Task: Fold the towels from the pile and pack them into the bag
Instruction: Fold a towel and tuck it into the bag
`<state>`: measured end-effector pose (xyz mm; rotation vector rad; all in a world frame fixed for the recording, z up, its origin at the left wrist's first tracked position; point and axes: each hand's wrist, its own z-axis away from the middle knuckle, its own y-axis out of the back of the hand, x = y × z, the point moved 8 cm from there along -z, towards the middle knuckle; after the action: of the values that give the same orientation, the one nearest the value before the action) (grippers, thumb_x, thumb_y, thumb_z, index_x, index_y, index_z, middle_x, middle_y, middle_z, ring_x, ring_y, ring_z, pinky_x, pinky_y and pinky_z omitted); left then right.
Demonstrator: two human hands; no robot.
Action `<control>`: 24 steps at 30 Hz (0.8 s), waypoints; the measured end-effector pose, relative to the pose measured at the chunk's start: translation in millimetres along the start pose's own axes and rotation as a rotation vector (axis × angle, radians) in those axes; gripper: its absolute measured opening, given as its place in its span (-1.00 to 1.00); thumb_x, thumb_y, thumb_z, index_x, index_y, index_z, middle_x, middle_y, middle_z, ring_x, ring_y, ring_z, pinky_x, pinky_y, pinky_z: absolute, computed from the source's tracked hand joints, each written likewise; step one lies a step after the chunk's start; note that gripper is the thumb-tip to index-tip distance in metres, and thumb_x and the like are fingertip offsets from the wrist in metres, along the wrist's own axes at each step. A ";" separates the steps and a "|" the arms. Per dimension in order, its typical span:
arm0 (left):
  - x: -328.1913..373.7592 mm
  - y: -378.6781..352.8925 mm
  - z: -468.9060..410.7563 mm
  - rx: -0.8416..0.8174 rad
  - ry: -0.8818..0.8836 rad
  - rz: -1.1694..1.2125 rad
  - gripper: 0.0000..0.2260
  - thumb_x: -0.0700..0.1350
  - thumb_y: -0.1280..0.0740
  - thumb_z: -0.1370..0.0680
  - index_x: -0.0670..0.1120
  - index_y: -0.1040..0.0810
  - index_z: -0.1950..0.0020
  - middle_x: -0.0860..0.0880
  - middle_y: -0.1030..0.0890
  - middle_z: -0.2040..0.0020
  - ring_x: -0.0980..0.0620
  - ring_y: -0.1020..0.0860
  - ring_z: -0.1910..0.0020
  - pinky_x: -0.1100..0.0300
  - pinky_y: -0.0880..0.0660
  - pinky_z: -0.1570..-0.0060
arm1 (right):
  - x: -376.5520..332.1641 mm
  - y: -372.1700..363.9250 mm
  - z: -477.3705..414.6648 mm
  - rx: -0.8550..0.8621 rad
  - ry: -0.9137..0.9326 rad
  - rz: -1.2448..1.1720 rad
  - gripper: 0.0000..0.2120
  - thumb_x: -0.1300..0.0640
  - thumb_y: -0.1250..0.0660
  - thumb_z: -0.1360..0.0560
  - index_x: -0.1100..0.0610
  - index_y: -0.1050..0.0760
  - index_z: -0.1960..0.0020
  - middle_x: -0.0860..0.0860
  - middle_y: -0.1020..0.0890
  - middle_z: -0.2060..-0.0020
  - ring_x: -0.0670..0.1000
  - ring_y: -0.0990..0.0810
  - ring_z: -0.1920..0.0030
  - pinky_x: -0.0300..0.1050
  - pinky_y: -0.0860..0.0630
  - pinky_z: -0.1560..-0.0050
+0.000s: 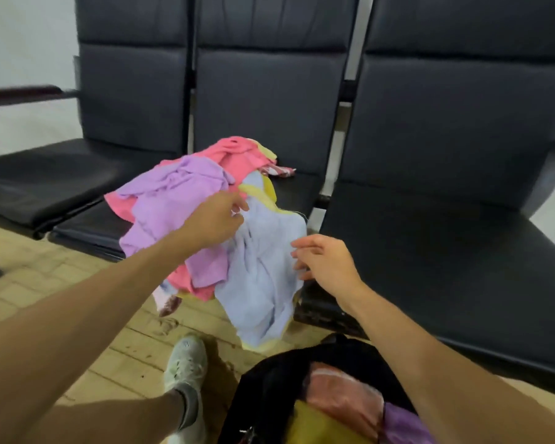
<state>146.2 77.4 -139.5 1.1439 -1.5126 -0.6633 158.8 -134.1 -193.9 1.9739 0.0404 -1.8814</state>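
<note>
Bag (269, 379) first, nearest of all, at six o'clock in the scene: black, mouth open, standing on the floor (77, 283). Folded cloth shows inside it: a pink piece (343, 389), a yellow piece (314, 424) and a purple piece (404, 424) side by side. At nine o'clock from the bag a pale shoe (186, 363) is planted on the boards.

Above the bag a blue towel (260, 283) hangs crumpled over the front edge of the middle seat (295, 187), its lower end dangling towards the bag's mouth. The left hand (215, 219) comes in from eight o'clock and pinches the towel's upper edge between thumb and fingertips. The right hand (327, 264) reaches in from four o'clock with its fingers loosely spread and nothing between them. Their tips are at the towel's right edge, though I cannot tell whether they touch it.

Behind the blue towel, towards twelve o'clock, the pile (161, 203) lies on the same seat. In it a purple towel (173, 187) is heaped on top, with a pink towel (234, 152) behind and under it and yellow edges showing at one o'clock. Black padded seats stand either side, their backs rising behind.
</note>
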 end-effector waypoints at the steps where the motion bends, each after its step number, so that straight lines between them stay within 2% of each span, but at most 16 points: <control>1: -16.7 -0.5 1.3 0.022 0.045 -0.054 -0.77 -0.07 -0.20 -0.49 -0.07 -0.59 -0.05 -0.11 -0.60 -0.06 -0.15 -0.54 -0.05 0.10 -0.42 -0.01 | 1.1 -6.9 -5.4 0.008 0.005 -0.018 -0.79 0.32 -0.28 -0.55 0.07 -0.62 0.07 0.09 -0.67 0.16 0.02 -0.65 0.25 -0.15 -0.62 0.23; 3: -48.4 3.7 7.3 0.065 0.159 -0.182 -0.64 0.09 -0.15 -0.47 -0.05 -0.55 -0.12 -0.15 -0.53 -0.16 -0.22 -0.46 -0.16 -0.04 -0.39 -0.12 | 3.6 -18.3 -14.3 0.032 0.018 -0.052 -0.81 0.30 -0.31 -0.54 0.05 -0.62 0.08 0.09 -0.66 0.18 0.01 -0.64 0.28 -0.14 -0.60 0.26; 6: -76.6 22.3 24.2 0.179 0.341 -0.223 -0.59 -0.07 -0.32 -0.52 -0.16 -0.42 -0.34 -0.24 -0.38 -0.29 -0.23 -0.31 -0.32 -0.06 -0.23 -0.26 | 9.5 -32.0 -20.8 0.064 0.027 -0.065 -0.77 0.26 -0.30 -0.55 -0.04 -0.60 0.11 0.03 -0.63 0.19 -0.04 -0.64 0.27 -0.07 -0.65 0.18; 8: -84.9 29.2 31.4 0.195 0.417 -0.258 -0.53 -0.02 -0.34 -0.52 -0.21 -0.36 -0.35 -0.24 -0.34 -0.32 -0.22 -0.28 -0.35 -0.07 -0.22 -0.29 | 10.3 -35.1 -21.6 0.083 0.037 -0.043 -0.75 0.24 -0.29 -0.56 -0.09 -0.60 0.11 -0.04 -0.62 0.18 -0.03 -0.63 0.23 -0.09 -0.65 0.12; 11: -94.2 26.6 32.2 0.130 0.437 -0.261 -0.57 0.02 -0.30 -0.57 -0.27 -0.38 -0.27 -0.28 -0.40 -0.28 -0.26 -0.34 -0.30 -0.09 -0.33 -0.22 | 8.0 -36.3 -18.7 0.070 0.023 -0.038 -0.76 0.24 -0.28 -0.56 -0.08 -0.59 0.09 -0.05 -0.61 0.15 -0.03 -0.63 0.20 -0.10 -0.64 0.10; 14: -83.8 27.7 32.4 0.172 0.329 -0.296 -0.77 -0.12 -0.23 -0.60 -0.26 -0.40 -0.15 -0.28 -0.50 -0.12 -0.27 -0.43 -0.14 -0.09 -0.37 -0.02 | 3.3 -33.3 -12.4 0.051 -0.002 -0.024 -0.76 0.24 -0.26 -0.56 -0.07 -0.59 0.08 -0.03 -0.62 0.15 -0.02 -0.62 0.19 -0.04 -0.65 0.04; 17: -61.5 38.4 30.9 0.308 0.237 -0.125 -0.90 -0.19 -0.24 -0.58 -0.23 -0.41 0.03 -0.24 -0.53 0.08 -0.23 -0.48 0.06 -0.10 -0.38 0.11 | -5.5 -27.6 -8.7 0.037 -0.002 -0.011 -0.77 0.25 -0.26 -0.55 -0.04 -0.61 0.06 0.00 -0.62 0.18 -0.02 -0.61 0.20 -0.06 -0.64 0.12; 18: -49.6 42.2 28.1 0.341 0.201 -0.050 -0.90 -0.20 -0.25 -0.57 -0.19 -0.39 0.12 -0.18 -0.52 0.17 -0.18 -0.48 0.14 -0.08 -0.38 0.16 | -9.4 -25.8 -7.8 0.028 -0.004 -0.017 -0.78 0.26 -0.27 -0.55 -0.01 -0.61 0.03 0.01 -0.63 0.16 -0.03 -0.61 0.19 -0.12 -0.63 0.19; 20: -18.1 46.5 18.9 0.371 0.120 0.108 -0.75 -0.24 -0.26 -0.56 -0.09 -0.29 0.28 -0.03 -0.40 0.32 -0.06 -0.39 0.27 0.04 -0.29 0.23 | -19.0 -21.5 -6.4 0.004 -0.005 -0.056 -0.81 0.26 -0.27 -0.56 0.06 -0.62 -0.03 0.03 -0.65 0.11 -0.03 -0.61 0.17 -0.22 -0.57 0.28; 22: 15.8 44.1 9.5 0.347 0.099 0.314 -0.74 -0.23 -0.24 -0.57 -0.08 -0.29 0.28 0.00 -0.37 0.32 0.02 -0.34 0.29 0.08 -0.30 0.23 | -30.2 -14.4 -4.5 -0.012 -0.010 -0.120 -0.85 0.23 -0.27 -0.59 0.10 -0.61 -0.04 0.06 -0.66 0.09 -0.01 -0.63 0.15 -0.21 -0.59 0.24; 24: 46.9 36.3 1.4 0.309 0.121 0.500 -0.80 -0.20 -0.21 -0.60 -0.10 -0.32 0.23 -0.01 -0.39 0.31 0.05 -0.35 0.30 0.13 -0.34 0.23 | -38.6 -2.4 -1.8 -0.005 -0.037 -0.189 -0.85 0.17 -0.24 -0.62 0.10 -0.60 -0.02 0.06 -0.67 0.08 0.01 -0.65 0.09 -0.14 -0.62 0.10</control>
<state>135.3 48.4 -89.0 0.9503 -1.7445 -0.0204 156.4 -121.5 -157.4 1.9918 0.2279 -2.0323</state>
